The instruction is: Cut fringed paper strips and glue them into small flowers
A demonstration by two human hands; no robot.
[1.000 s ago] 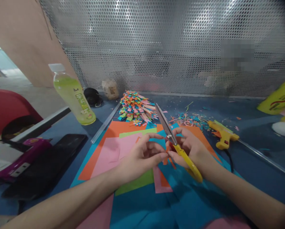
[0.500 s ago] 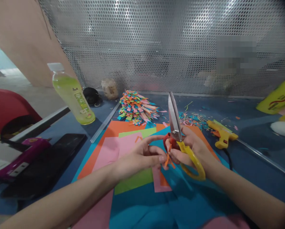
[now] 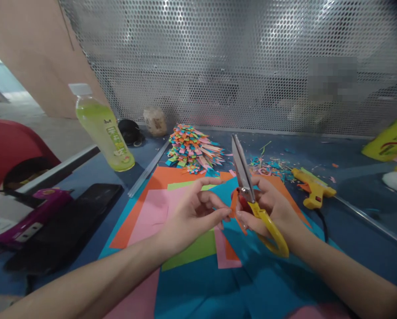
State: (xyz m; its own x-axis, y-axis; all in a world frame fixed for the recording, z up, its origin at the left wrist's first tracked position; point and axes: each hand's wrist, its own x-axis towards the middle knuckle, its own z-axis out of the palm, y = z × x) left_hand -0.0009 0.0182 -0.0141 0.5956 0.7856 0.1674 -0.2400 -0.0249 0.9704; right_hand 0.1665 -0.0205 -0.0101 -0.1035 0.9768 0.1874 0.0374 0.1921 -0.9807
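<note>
My right hand [image 3: 274, 208] holds a pair of scissors [image 3: 243, 170] with yellow handles, blades pointing up and nearly closed. The same hand pinches a thin orange paper strip [image 3: 234, 204] between thumb and fingers; a red piece, partly hidden, lies behind the scissors. My left hand [image 3: 195, 212] meets the strip from the left, thumb and fingertips closed at its edge. Beneath both hands are overlapping coloured sheets: a pink sheet [image 3: 155, 212], a green sheet [image 3: 192, 254] and a blue sheet [image 3: 198, 288].
Behind the sheets stands a fringed multicoloured paper cone [image 3: 193, 148], with paper scraps [image 3: 271, 166] beside it. A yellow glue gun [image 3: 313, 188] lies to the right. On the left are a drink bottle [image 3: 103, 128], a clear ruler [image 3: 148, 170], a black phone [image 3: 68, 226] and a purple device [image 3: 29, 217].
The orange strip has shifted and now stands more upright beside the scissors. My left fingers have moved slightly up. The scissors tilt a little more to the left.
</note>
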